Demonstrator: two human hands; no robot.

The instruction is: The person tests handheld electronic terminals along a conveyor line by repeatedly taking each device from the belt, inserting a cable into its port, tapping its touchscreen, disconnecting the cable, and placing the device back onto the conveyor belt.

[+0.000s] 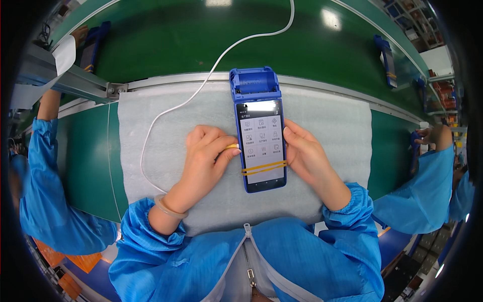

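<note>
The left hand (205,155) is pinching what seems a yellowish plug (232,146) at nine o'clock on the blue terminal (240,173); the right hand (305,154) is gripping its three o'clock edge. The terminal is sitting at twelve o'clock, already displaying a menu (262,137); whether plugging-in is finished isn't showing.

The terminal (261,138) is blue, its bands (264,166) yellow, the cable (261,34) white.

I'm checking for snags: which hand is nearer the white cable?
Left: the left hand is beside the white cable, near its lower bend; the right hand is farther, across the blue device.
</note>
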